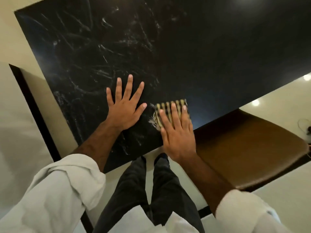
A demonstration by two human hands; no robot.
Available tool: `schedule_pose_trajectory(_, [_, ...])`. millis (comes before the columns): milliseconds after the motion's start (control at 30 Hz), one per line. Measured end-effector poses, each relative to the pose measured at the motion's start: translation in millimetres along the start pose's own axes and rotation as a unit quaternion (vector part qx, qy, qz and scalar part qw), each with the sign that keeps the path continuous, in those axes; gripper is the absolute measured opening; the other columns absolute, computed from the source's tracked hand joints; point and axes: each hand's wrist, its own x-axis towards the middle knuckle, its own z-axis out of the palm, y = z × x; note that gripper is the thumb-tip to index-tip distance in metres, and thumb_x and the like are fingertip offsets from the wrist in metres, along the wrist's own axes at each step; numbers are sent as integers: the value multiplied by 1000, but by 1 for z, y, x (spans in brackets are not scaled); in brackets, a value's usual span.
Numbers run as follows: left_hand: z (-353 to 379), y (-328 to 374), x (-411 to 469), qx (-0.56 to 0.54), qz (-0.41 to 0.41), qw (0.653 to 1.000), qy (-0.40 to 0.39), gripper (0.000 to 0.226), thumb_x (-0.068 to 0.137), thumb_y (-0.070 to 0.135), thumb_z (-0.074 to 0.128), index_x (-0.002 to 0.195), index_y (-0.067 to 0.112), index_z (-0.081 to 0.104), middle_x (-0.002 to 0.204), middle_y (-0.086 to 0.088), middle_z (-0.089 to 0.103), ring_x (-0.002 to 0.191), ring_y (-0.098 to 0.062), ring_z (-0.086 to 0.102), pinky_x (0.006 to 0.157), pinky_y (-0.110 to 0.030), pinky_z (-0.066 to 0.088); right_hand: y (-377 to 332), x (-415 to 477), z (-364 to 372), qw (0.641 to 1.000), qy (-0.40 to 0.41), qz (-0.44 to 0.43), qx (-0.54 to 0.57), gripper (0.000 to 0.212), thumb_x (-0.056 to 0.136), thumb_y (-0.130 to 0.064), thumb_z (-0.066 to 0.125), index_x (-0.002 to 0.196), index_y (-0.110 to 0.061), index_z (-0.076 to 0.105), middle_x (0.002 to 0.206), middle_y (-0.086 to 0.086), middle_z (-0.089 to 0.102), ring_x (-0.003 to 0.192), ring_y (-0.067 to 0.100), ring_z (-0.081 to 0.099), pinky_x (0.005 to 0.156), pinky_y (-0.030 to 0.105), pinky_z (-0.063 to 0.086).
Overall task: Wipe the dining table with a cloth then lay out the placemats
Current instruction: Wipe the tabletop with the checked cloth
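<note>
View: head camera, looking steeply down over the near edge of the table.
Table: black stone top with pale veining. The veined area spreads toward the left edge and the far-left corner; the right part reads as plain dark.
Cloth: small folded pad with yellow and dark stripes, flat on the top close to the near edge. A fringe trails from its left side.
Right hand: palm down on the cloth, fingers straight and together. It presses rather than grasps, with nothing curled round the fabric. The heel of the hand reaches the near edge. Hand and cloth are slightly blurred.
Left hand: flat on the bare top just left of the cloth, fingers spread, holding nothing. The thumb tip is near the fringe; contact cannot be told.
Key relation: the cloth sits directly under the right fingers, stripes running roughly along them and away from the near edge. The right hand is the working hand. Most of the top lies beyond and to the left of the pad.
Step (judgement): the wiping stage, near the near edge. The next stroke probably pushes outward or sweeps left, where the left hand stands in the path.
Placemats: none in view, so that stage is not begun.
Risk (judgement): with only flat pressure the pad could slip or unfold.
Other: brown chair pushed in at the near edge to the right; white sleeves, dark trousers.
</note>
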Motion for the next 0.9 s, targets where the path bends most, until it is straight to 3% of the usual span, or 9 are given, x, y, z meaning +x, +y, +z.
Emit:
schedule_pose_trajectory(100, [-6,-12,-6,-4,21,1000,-12,74,112,64,29,173,45,-8,180,5,-31,166,-35,-28,129,-76,-7,29,-27,-4,996,-7,89,12,72,115,-53,28,175,-41,-11,184,3,-21,169,38,-18,134,66,18])
schedule_pose_trajectory(233, [-3,-29,-29,43,0,999,-16,78,109,69,29,172,47,-12,181,-2,-28,166,-43,-22,128,-74,-9,53,30,-25,976,77,200,35,67,116,-52,26,176,-37,0,185,9,-6,170,43,-6,131,70,23])
schedule_pose_trajectory(367, [-1,-34,-37,15,-19,999,-34,74,108,73,23,168,54,-17,178,3,-36,164,-39,-31,126,-74,-14,7,65,-20,984,78,159,23,70,114,-54,25,176,-37,-1,185,9,-10,169,44,-9,133,72,13])
schedule_pose_trajectory(533, [-1,-35,-38,0,-20,999,-33,72,108,75,20,168,57,-15,177,8,-37,164,-36,-33,127,-74,-14,-65,-46,17,998,-34,32,34,72,114,-57,22,172,-43,-18,181,1,-29,166,36,-28,135,66,9])
schedule_pose_trajectory(633, [-3,-35,-35,4,-28,998,-51,72,108,75,20,166,59,-19,175,8,-40,163,-35,-35,127,-74,-14,-34,-67,19,995,-33,92,32,70,116,-57,21,172,-44,-18,182,0,-28,167,36,-26,135,64,17])
schedule_pose_trajectory(733, [-3,-34,-34,9,-27,998,-54,73,107,75,19,166,57,-21,174,7,-42,162,-36,-36,127,-73,-15,14,-27,-3,979,36,196,40,67,116,-54,25,176,-39,-1,186,6,-7,170,41,-7,130,65,30])
schedule_pose_trajectory(800, [-3,-36,-34,12,-23,998,-52,73,108,74,19,166,57,-21,175,6,-41,162,-36,-36,126,-72,-16,29,21,-19,975,73,206,34,66,115,-54,25,177,-37,7,186,8,1,170,43,0,130,67,28])
schedule_pose_trajectory(900, [0,-36,-35,19,-28,998,-58,72,109,74,19,165,58,-21,174,7,-42,162,-36,-36,124,-71,-19,8,80,-24,981,84,170,46,67,114,-55,26,176,-40,5,186,6,-6,170,43,-7,133,69,17])
